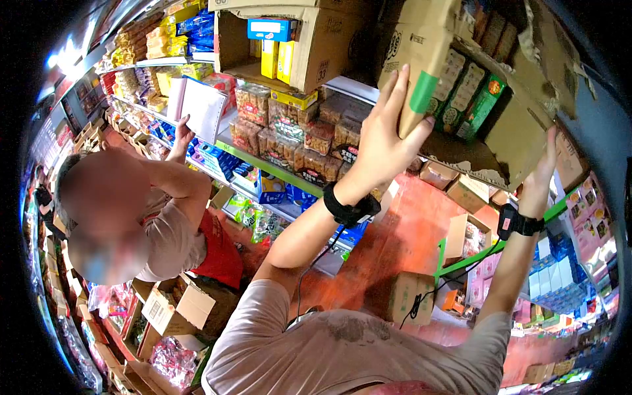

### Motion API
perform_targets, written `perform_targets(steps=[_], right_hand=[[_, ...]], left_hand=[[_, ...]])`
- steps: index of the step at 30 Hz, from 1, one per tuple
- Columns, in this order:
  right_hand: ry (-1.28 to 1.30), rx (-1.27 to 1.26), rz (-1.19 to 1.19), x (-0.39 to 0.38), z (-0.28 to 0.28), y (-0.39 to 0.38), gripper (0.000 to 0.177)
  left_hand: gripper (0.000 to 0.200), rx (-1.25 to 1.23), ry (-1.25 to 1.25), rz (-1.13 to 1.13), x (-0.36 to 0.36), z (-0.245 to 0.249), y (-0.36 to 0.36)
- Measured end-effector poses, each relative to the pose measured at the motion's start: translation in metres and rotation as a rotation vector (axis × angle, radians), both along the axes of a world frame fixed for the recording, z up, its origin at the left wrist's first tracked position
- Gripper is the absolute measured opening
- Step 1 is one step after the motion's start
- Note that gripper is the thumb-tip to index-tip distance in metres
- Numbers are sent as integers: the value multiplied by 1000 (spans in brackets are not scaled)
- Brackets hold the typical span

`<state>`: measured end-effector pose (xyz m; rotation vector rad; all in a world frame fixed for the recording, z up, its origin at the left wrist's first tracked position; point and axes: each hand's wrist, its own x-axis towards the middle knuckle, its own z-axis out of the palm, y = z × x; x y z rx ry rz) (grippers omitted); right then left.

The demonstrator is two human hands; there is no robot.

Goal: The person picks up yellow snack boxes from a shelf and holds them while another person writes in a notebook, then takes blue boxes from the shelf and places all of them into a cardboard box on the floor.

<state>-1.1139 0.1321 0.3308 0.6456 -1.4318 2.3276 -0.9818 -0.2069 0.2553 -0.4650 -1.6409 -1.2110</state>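
The left hand (388, 135) and right hand (542, 157) share a grip around opposite sides of an open, green-taped brown cardboard box (418, 56), raised and tilted, green printed packs (484, 106) inside, near clear plastic snack tubs (280, 146) on a green-edged metal shelf (266, 162).

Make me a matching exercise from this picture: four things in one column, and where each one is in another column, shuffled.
Things:
1. Left hand
2. Right hand
3. Blue box
4. Notebook

Places:
A. On top of upright yellow boxes
B. At the right-hand side of the tilted carton
C. In another person's hand
D. Against the carton beside its green patch

Right pairs: 1-D, 2-B, 3-A, 4-C
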Motion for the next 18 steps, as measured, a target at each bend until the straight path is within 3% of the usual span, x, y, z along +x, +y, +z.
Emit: perform_targets(steps=[3,5,9,11,14,15,17,18], right_hand=[[-66,-9,-34,37,0,-43,67],[-63,16,-204,69,3,-86,70],[81,73,11,57,-2,-86,73],[201,76,-157,79,14,-99,81],[770,458,-733,54,37,-79,83],[764,451,-742,58,50,-81,83],[1303,616,-1286,78,84,-82,69],[1293,614,-1297,92,97,-85,69]], left_hand=[[75,42,47,-124,-14,-8,-26],[70,131,-181,-181,-7,-9,-44],[65,76,-229,-124,-6,-11,-67],[63,36,-165,-94,-7,-12,-68],[60,75,-187,-65,1,-9,-64],[60,65,-188,-71,2,-11,-63],[58,66,-127,51,-2,-17,-64],[58,125,-102,23,-9,-23,-65]])
